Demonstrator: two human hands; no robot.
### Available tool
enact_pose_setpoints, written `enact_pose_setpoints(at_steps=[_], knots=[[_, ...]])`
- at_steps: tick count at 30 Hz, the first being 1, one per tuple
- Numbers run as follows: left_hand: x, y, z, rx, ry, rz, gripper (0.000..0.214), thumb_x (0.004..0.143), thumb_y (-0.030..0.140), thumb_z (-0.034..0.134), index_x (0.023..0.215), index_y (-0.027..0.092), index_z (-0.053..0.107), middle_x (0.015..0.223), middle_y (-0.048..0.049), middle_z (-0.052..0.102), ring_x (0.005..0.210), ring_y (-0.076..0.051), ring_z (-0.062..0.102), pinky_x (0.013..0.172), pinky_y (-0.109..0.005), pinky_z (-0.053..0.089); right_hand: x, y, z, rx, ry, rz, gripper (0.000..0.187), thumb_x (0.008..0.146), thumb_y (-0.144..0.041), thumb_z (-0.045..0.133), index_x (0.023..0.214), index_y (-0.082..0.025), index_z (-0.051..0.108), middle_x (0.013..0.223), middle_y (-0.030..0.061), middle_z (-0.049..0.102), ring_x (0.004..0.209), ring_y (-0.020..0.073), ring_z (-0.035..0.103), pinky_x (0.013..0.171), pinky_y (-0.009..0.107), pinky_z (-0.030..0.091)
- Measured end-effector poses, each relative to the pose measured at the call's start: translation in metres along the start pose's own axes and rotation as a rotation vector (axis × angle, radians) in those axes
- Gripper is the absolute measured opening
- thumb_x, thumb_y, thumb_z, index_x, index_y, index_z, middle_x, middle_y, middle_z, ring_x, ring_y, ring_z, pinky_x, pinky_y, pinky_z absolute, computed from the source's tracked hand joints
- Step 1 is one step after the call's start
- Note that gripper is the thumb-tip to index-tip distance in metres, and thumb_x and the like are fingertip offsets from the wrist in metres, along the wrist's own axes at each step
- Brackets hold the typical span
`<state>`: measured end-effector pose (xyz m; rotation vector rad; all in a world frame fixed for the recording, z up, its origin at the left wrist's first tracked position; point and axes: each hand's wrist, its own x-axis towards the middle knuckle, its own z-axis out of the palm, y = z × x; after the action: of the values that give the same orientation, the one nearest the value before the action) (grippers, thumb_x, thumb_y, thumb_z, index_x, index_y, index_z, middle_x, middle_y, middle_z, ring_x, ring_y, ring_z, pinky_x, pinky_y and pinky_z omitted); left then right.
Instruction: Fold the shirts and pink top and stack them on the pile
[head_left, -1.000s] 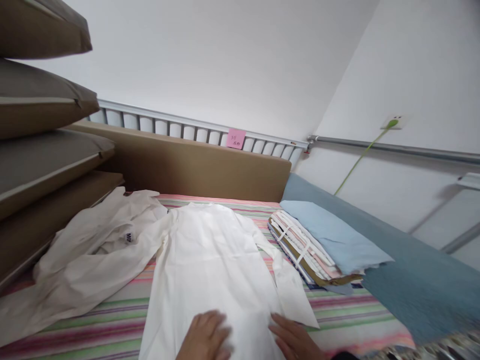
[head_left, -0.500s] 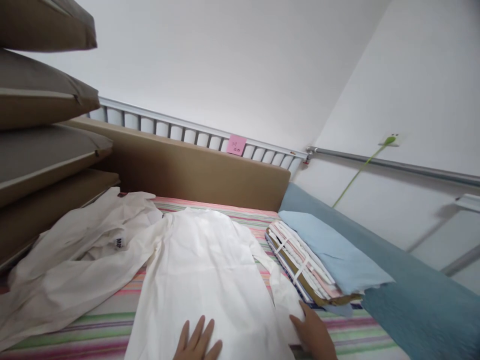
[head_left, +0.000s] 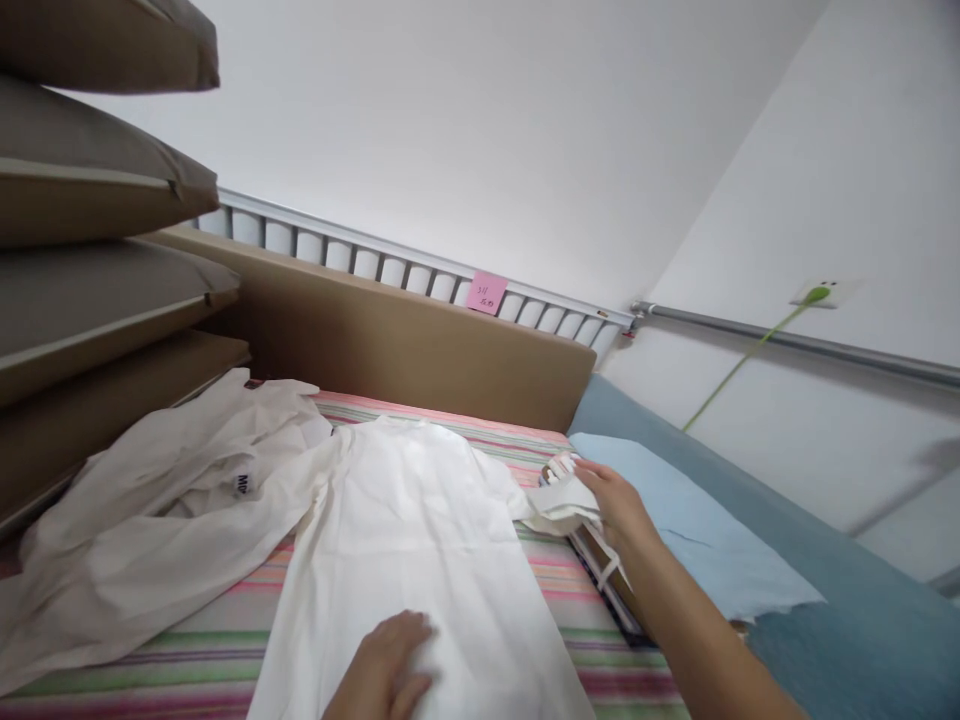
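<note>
A white garment [head_left: 409, 560] lies flat on a striped sheet [head_left: 225, 640]. My left hand [head_left: 382, 670] rests on its lower part, fingers bent and pressing down on the cloth. My right hand [head_left: 611, 500] is stretched out to the right and grips the garment's right sleeve [head_left: 559, 505], bunched and lifted over the edge of a stack of folded clothes [head_left: 600, 570]. My right forearm covers most of that stack.
A second white garment [head_left: 142, 520] lies crumpled at the left. Brown cushions [head_left: 90, 300] are stacked at far left, a brown board [head_left: 390, 345] at the back. A light blue folded cloth [head_left: 690, 525] lies on a blue-grey cover [head_left: 847, 610] at right.
My right hand moved from the sleeve's lower end up and away, carrying the sleeve toward the folded stack. My left hand stayed on the garment, fingers now more bent.
</note>
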<state>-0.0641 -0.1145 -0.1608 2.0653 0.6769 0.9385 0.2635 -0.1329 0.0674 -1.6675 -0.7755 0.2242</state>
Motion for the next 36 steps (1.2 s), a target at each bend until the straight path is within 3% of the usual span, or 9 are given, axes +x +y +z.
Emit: enact_pose_setpoints(at_steps=[5, 9, 12, 16, 18, 21, 25, 30, 36], knots=[[0.033, 0.029, -0.037, -0.727, 0.119, -0.556, 0.081, 0.068, 0.055, 0.069, 0.138, 0.028, 0.038, 0.14, -0.0144, 0.044, 0.119, -0.031, 0.052, 0.088, -0.041, 0.05, -0.078, -0.029, 0.108, -0.089, -0.33, -0.182, 0.028, 0.065, -0.029, 0.06, 0.09, -0.021, 0.068, 0.079, 0.0007, 0.068, 0.069, 0.0164, 0.058, 0.07, 0.031, 0.048], [0.051, 0.032, -0.059, -1.062, 0.195, -0.706, 0.081, 0.073, 0.058, 0.063, 0.141, 0.032, 0.028, 0.139, -0.0111, 0.047, 0.112, -0.028, 0.058, 0.078, -0.035, 0.053, -0.165, -0.001, 0.157, -0.125, -0.745, -0.3, 0.041, 0.062, -0.013, 0.058, 0.101, -0.023, 0.068, 0.086, 0.0001, 0.069, 0.08, 0.0159, 0.062, 0.079, 0.029, 0.049], [0.052, 0.019, -0.056, -1.002, 0.229, -0.772, 0.068, 0.069, 0.042, 0.072, 0.128, 0.018, 0.048, 0.117, -0.0142, 0.063, 0.096, -0.025, 0.065, 0.074, -0.031, 0.053, -0.181, 0.042, 0.129, -0.208, -0.774, -0.329, 0.042, 0.074, -0.021, 0.054, 0.115, -0.022, 0.061, 0.114, 0.005, 0.065, 0.106, 0.0188, 0.058, 0.095, 0.035, 0.044], [0.05, 0.002, -0.043, -0.885, 0.268, -0.825, 0.053, 0.055, 0.021, 0.078, 0.104, 0.013, 0.061, 0.097, -0.0109, 0.07, 0.077, -0.022, 0.067, 0.063, -0.028, 0.053, -0.151, 0.116, 0.022, -0.474, -0.425, -0.24, 0.043, 0.076, -0.039, 0.049, 0.111, -0.019, 0.061, 0.116, 0.011, 0.063, 0.11, 0.0253, 0.057, 0.098, 0.043, 0.043], [0.048, -0.002, -0.04, -0.857, 0.251, -0.797, 0.049, 0.053, 0.021, 0.079, 0.099, 0.013, 0.063, 0.088, -0.0077, 0.071, 0.068, -0.02, 0.066, 0.057, -0.027, 0.051, -0.144, 0.148, -0.034, -0.606, -0.257, -0.065, 0.044, 0.072, -0.039, 0.048, 0.107, -0.017, 0.062, 0.109, 0.0125, 0.066, 0.102, 0.0266, 0.061, 0.091, 0.041, 0.047], [0.049, 0.003, -0.042, -0.811, 0.236, -0.791, 0.045, 0.051, 0.022, 0.079, 0.093, 0.013, 0.064, 0.074, -0.0048, 0.07, 0.059, -0.017, 0.063, 0.052, -0.025, 0.048, -0.159, 0.179, -0.086, -0.722, -0.232, 0.198, 0.038, 0.071, -0.041, 0.049, 0.098, -0.018, 0.062, 0.088, 0.0092, 0.07, 0.084, 0.0253, 0.066, 0.078, 0.037, 0.049], [0.07, 0.025, -0.047, -0.775, 0.257, -0.72, 0.043, 0.051, 0.025, 0.077, 0.089, 0.01, 0.064, 0.063, -0.0036, 0.065, 0.052, -0.016, 0.059, 0.048, -0.024, 0.044, -0.193, 0.186, -0.09, -0.732, -0.34, 0.247, 0.02, 0.071, -0.038, 0.051, 0.083, -0.023, 0.058, 0.068, 0.0008, 0.065, 0.068, 0.0212, 0.063, 0.068, 0.032, 0.046], [0.139, 0.066, -0.062, -0.707, 0.284, -0.59, 0.039, 0.051, 0.021, 0.073, 0.087, 0.01, 0.062, 0.062, -0.0028, 0.063, 0.05, -0.013, 0.055, 0.047, -0.022, 0.039, -0.2, 0.167, -0.075, -0.76, -0.404, 0.182, 0.013, 0.075, -0.029, 0.046, 0.063, -0.024, 0.048, 0.067, -0.0005, 0.063, 0.069, 0.0182, 0.06, 0.065, 0.028, 0.043], [0.227, 0.118, -0.084, -0.646, 0.313, -0.43, 0.043, 0.047, 0.02, 0.075, 0.087, 0.011, 0.062, 0.065, -0.0018, 0.062, 0.051, -0.012, 0.054, 0.049, -0.023, 0.039, -0.207, 0.132, -0.072, -0.8, -0.295, 0.033, 0.018, 0.084, -0.032, 0.036, 0.079, -0.025, 0.051, 0.077, 0.002, 0.067, 0.072, 0.021, 0.063, 0.062, 0.029, 0.041]])
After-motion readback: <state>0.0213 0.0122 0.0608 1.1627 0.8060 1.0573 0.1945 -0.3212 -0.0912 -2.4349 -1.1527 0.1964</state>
